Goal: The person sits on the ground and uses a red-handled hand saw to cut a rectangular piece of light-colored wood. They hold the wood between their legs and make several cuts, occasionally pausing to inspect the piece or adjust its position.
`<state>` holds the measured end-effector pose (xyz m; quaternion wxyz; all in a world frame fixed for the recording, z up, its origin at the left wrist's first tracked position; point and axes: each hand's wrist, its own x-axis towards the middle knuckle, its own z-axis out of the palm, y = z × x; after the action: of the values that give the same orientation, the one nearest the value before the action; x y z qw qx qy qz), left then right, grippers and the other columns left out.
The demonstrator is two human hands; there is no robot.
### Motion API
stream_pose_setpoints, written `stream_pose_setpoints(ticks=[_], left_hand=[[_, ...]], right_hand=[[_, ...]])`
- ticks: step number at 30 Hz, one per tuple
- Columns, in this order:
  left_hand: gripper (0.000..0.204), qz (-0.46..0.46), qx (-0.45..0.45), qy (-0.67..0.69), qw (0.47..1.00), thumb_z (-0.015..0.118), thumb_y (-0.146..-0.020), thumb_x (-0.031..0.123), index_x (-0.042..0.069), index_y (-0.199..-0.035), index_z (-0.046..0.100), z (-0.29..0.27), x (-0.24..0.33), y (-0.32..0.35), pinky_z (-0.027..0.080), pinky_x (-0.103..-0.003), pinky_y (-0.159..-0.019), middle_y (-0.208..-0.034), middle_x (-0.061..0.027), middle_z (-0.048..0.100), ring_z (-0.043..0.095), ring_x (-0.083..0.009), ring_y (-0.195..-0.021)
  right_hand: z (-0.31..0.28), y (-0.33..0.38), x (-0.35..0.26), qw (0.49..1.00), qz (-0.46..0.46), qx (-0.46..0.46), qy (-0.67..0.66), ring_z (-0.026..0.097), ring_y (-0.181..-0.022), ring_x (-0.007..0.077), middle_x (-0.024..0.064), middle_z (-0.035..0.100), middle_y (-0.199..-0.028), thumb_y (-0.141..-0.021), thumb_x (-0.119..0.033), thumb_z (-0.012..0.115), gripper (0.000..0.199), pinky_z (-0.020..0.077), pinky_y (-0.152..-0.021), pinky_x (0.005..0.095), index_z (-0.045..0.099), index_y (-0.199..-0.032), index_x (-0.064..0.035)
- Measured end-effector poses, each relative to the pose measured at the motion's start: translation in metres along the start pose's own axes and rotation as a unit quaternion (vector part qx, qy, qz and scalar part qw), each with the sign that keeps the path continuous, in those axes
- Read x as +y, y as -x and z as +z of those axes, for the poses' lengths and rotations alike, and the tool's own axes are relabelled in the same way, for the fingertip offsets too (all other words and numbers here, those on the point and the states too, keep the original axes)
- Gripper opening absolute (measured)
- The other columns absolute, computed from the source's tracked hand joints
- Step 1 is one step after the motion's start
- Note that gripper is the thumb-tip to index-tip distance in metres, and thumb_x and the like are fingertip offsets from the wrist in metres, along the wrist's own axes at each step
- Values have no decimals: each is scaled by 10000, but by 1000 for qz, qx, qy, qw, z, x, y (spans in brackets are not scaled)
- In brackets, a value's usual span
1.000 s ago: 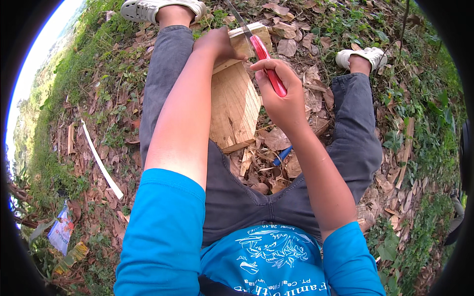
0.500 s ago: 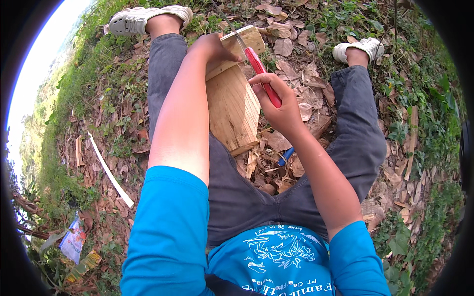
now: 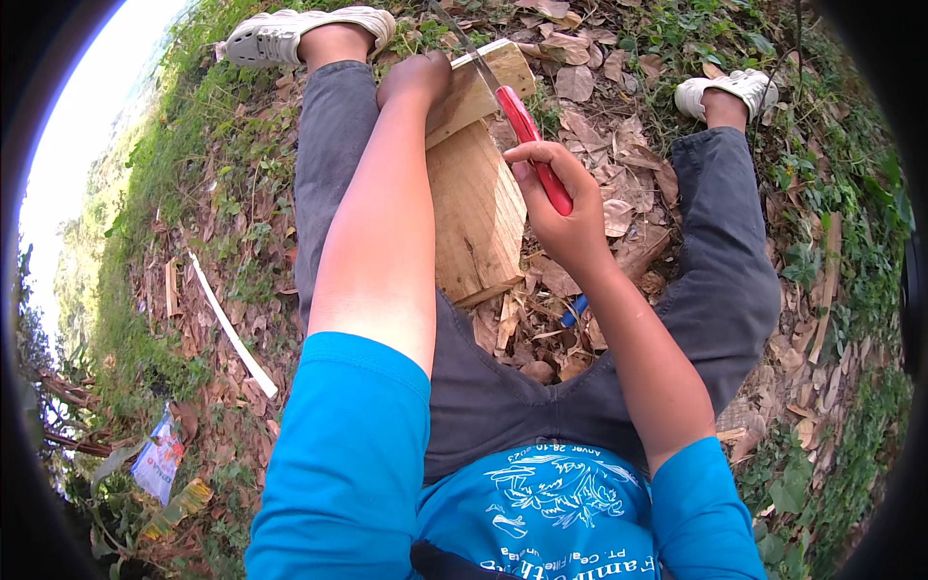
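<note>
My right hand (image 3: 568,208) is closed round the red handle (image 3: 523,121) of a tool with a long, narrow blade (image 3: 467,46). The blade points away to the upper left and crosses the top edge of a short wooden board (image 3: 488,85); whether it is a knife or a saw I cannot tell. At that board's left end, my left hand (image 3: 416,80) is closed on it, its fingertips hidden behind. Against the board's near side lies a wider, pale wooden block (image 3: 474,217), between my legs.
Dry leaves (image 3: 619,145) and wood chips cover the ground around the block. A blue object (image 3: 574,310) lies near my right thigh. Off to the left are a pale wood strip (image 3: 230,329) and a plastic packet (image 3: 158,462). My shoes (image 3: 307,37) rest beyond on either side.
The whole view has shifted slightly. My left hand has drawn back toward the board's left end, and its thumb no longer shows on the near face. The right hand keeps its hold.
</note>
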<state>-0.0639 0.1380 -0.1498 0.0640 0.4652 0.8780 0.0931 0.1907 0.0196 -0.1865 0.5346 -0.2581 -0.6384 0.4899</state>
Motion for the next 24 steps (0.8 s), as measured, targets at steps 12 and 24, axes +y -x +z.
stream_pose_setpoints(ticks=[12,24], left_hand=[[677,-18,1,6,1000,279,-1000,458,36,-1399,627,-12,5,6,413,-458,-1148,-1486,-215,559,519,-353,-1406],[658,9,19,13,1000,274,-990,423,21,-1321,678,-8,-2,14,431,-458,-1123,-1400,-255,611,579,-383,-1330]], right_hand=[[-54,79,-60,996,54,-28,66,633,-817,86,52,717,-968,-984,13,654,109,499,-728,250,704,-1068,-34],[-2,-14,-112,998,59,-12,34,520,-740,21,-24,632,-852,-987,-3,618,89,414,-664,198,697,-1023,-17]])
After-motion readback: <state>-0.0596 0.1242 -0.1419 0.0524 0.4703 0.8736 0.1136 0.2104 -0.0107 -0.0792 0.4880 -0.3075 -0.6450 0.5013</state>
